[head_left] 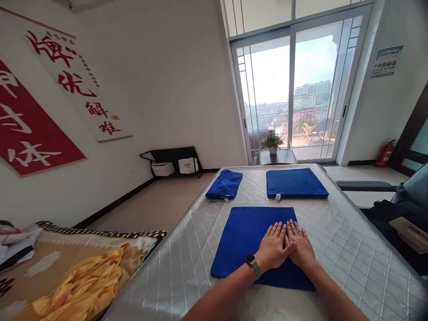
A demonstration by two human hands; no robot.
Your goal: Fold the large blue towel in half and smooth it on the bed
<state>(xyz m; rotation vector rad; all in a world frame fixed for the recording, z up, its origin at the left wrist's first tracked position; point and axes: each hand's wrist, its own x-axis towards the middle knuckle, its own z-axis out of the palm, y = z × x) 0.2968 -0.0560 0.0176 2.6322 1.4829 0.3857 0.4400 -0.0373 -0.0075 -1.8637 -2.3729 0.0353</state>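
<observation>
A blue towel (240,245) lies spread flat on a silver quilted cover (354,249) in front of me. My left hand (274,245), with a watch (253,264) on its wrist, rests palm down on the towel's right half, fingers stretched out. Beside it, my right hand (299,243) lies flat near the towel's right edge, and the two thumbs meet or overlap. Neither hand grips anything. Farther back are a smaller folded blue cloth (224,183) on the left and a wider folded blue towel (296,183) on the right, each with a white tag.
Left of the covered table, a yellow cloth (90,285) lies on a patterned blanket (50,258). Beyond the far edge stands a potted plant (272,141) on a dark chair. A black rack (175,156) holds white boxes by the wall. Dark seating (384,218) borders the right side.
</observation>
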